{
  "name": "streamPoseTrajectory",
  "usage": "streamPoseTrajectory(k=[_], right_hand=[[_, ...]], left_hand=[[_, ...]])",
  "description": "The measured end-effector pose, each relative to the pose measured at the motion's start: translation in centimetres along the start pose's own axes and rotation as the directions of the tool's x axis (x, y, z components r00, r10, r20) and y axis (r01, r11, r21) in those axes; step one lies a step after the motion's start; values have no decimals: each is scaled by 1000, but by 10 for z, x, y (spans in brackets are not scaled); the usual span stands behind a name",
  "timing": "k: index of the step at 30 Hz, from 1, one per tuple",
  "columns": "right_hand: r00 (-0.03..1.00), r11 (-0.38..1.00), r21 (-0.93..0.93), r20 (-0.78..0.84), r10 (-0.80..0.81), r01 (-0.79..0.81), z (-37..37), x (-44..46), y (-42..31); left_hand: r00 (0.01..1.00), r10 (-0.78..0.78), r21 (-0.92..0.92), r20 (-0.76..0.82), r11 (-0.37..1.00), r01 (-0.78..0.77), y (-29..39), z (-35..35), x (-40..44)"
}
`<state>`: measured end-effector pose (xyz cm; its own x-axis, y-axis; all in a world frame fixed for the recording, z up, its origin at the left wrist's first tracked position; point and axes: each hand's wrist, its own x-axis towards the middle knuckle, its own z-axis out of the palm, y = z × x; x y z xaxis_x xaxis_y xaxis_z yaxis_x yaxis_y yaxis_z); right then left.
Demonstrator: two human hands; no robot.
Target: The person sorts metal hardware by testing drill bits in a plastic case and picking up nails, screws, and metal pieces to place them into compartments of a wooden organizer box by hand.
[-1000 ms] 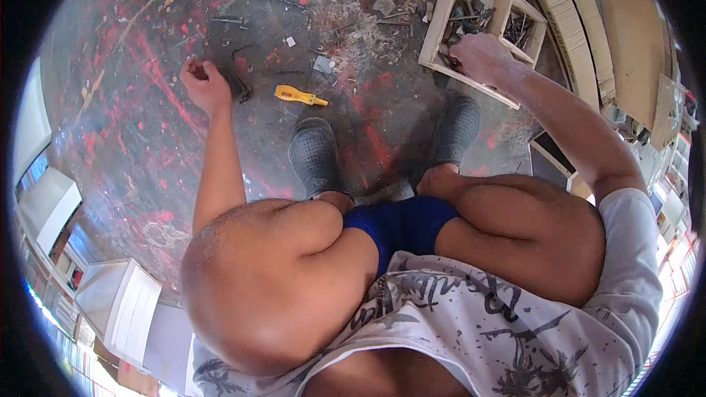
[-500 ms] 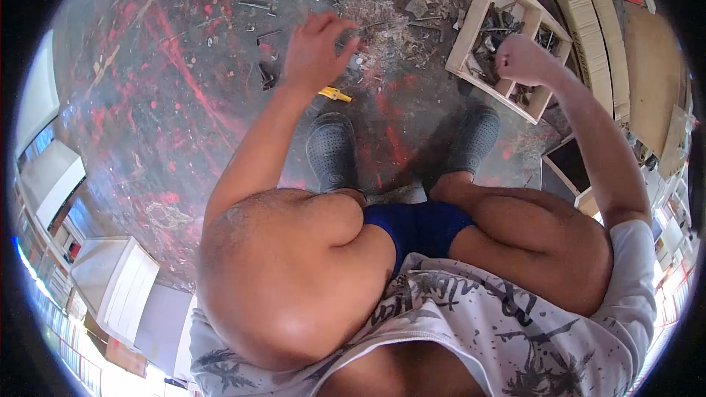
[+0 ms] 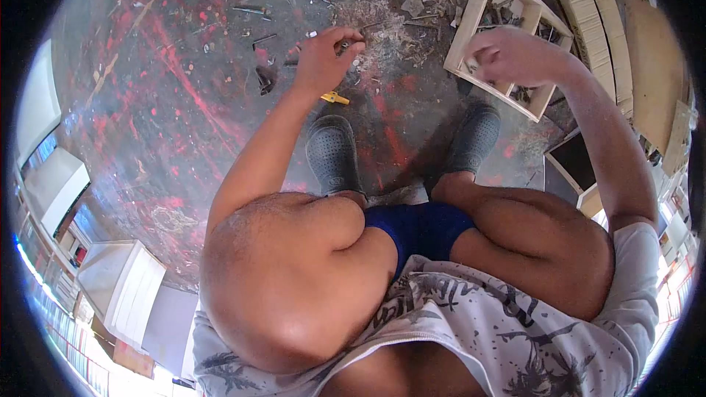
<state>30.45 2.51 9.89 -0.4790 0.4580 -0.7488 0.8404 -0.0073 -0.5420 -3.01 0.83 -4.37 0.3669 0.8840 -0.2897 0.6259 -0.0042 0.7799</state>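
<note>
My left hand [image 3: 329, 59] hovers over the paint-spotted floor, its fingers bent and the thumb a little apart from them. Nothing that I can make out is held in it. Just below its wrist lies a small yellow plastic piece [image 3: 336, 98]. Over the near left part of a wooden box [image 3: 468, 20] is my right hand [image 3: 518, 57], smeared by motion, with its fingers loosely spread. Inside this divided box sit assorted metal bits [image 3: 544, 31], partly covered by that hand.
Loose dark metal pieces [image 3: 263, 79] and thin rods [image 3: 252, 9] are scattered on the floor around a patch of sawdust [image 3: 375, 18]. Flattened cardboard [image 3: 612, 48] lies right of the box. My dark clogs [image 3: 332, 153] stand close below. White cabinets [image 3: 118, 283] line the left edge.
My right hand has loosened from a closed fist and shifted slightly left over the box. My left hand has moved a little down and right, its fingers more curled towards the thumb.
</note>
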Motion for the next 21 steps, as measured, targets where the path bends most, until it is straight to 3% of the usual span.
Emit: streamPoseTrajectory(k=[1,3,5,7,10,12,15,21], right_hand=[[994,985,164,93,-63,48,1,1,-15],[935,899,322,94,-343,297,28,16,-8],[924,860,373,16,-383,350,39,25,-16],[974,916,334,-114,-194,222,43,30,-39],[935,933,275,-329,-134,231,53,36,-50],[927,915,306,-343,-151,262,59,37,-50],[903,889,325,-387,-185,322,63,31,-50],[822,847,267,-489,-293,460,62,20,-45]], left_hand=[[1000,-26,-109,16,994,27,-2,2,-1],[996,-74,-320,54,943,87,-9,7,-4],[991,-80,-397,106,911,116,11,1,-10],[985,-59,-459,164,879,129,27,-1,-16],[972,28,-518,234,850,100,40,3,-21],[963,106,-533,249,845,45,46,8,-25],[961,68,-580,269,808,105,51,14,-31],[965,220,-688,145,723,-62,61,14,-28]])
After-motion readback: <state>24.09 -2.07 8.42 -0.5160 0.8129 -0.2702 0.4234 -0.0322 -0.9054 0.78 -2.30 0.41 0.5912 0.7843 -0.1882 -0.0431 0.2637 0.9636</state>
